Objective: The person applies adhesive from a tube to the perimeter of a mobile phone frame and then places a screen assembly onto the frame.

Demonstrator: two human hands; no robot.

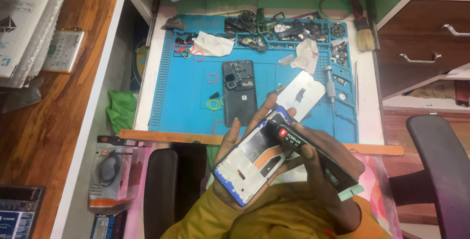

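In the head view, the left hand [230,151] cradles an opened blue-edged phone frame [252,163] from beneath, fingers wrapped round its long edges, above the lap and just short of the blue repair mat [181,107]. The right hand [323,170] is closed round a black glue tube [313,158], its nozzle at the frame's upper edge. The frame looks light, thin and easily flexed, so gripping by the rim seems safest; the tube looks soft and squeezable.

A blue work mat [186,107] covers the pulled-out white tabletop [142,67]. Left of the mat runs a brown wooden desk [39,136]; right of it, wooden drawers [421,43] and a black chair [443,170].
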